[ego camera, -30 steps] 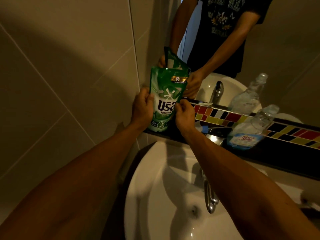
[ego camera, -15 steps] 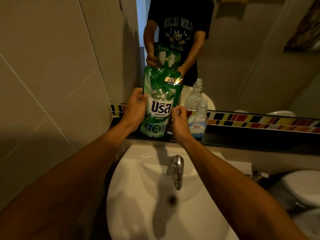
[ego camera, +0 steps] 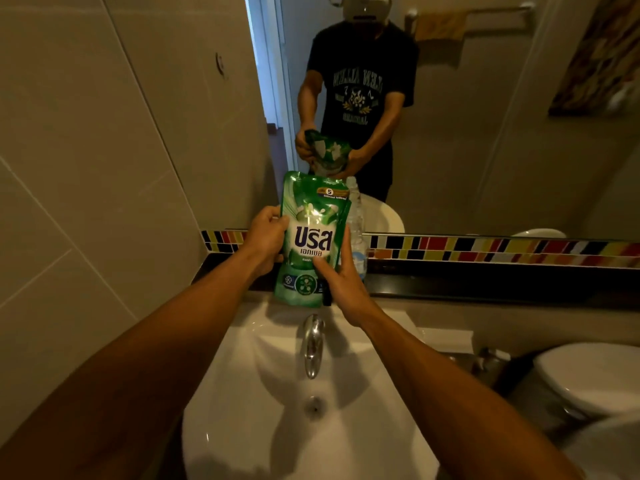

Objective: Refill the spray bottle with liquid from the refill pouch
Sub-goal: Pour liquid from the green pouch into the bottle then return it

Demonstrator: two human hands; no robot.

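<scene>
Both hands' fingers [ego camera: 273, 226] grip the refill pouch [ego camera: 310, 237] upright, top edge up.

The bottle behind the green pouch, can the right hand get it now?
Probably not yet. The right hand is busy holding the pouch, which stands in front of the bottle on the ledge.

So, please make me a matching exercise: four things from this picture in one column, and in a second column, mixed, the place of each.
Things:
1. refill pouch
2. bottle
3. tap
4. towel

Places:
A. hanging on a rail, seen in the mirror
B. on the dark ledge, partly hidden behind the pouch
C. over the white basin
D. held upright between the left hand and the right hand

Pairs: 1-D, 2-B, 3-C, 4-A
</scene>
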